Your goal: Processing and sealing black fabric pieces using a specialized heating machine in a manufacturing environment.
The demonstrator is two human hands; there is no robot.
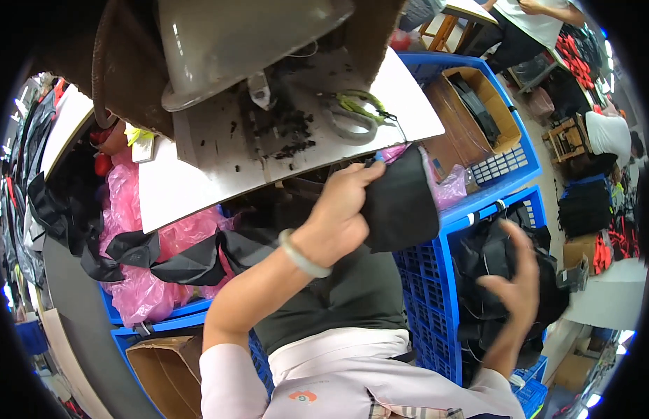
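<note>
My left hand [342, 209], a pale bangle on its wrist, grips the left edge of a flat black fabric piece [405, 206]. The piece hangs just past the front edge of the white worktable [415, 112], by a blue crate. A bit of pink and blue shows at its top corner, next to my fingertips. Over on the right, my right hand [516, 279] is raised with thumb and fingers apart, holding nothing. Behind it, black bags or fabric [489, 258] hang in a blue crate [447, 307]. Green-and-grey-handled scissors [352, 115] lie on the tabletop.
A large grey machine body [248, 42] overhangs the table, with black lint [289, 133] beneath. On the left, a string of black fabric pieces [192, 269] lies over pink plastic bags [132, 209]. A cardboard box [502, 105] sits in the upper-right crate [509, 167]. Other people work beyond.
</note>
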